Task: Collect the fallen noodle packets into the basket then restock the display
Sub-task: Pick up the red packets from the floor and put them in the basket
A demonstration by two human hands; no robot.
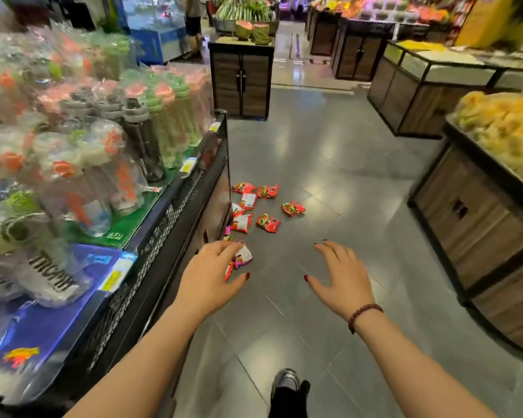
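Red plastic noodle packets point(267, 223): about ten on grey tiled floor point(329, 164). Six in loose cluster beside base of black mesh-fronted display stand point(175, 212), one apart toward aisle, three partly hidden behind left hand point(210, 274). Stand holds plastic-wrapped drink bottles point(142, 140), too blurred to count. Wood-panelled produce bin point(471, 218) at right holds yellow fruit point(501, 128). Wide bare aisle between stand and bin. Left hand and right hand point(341, 276) both spread wide, fingers relaxed, holding nothing.
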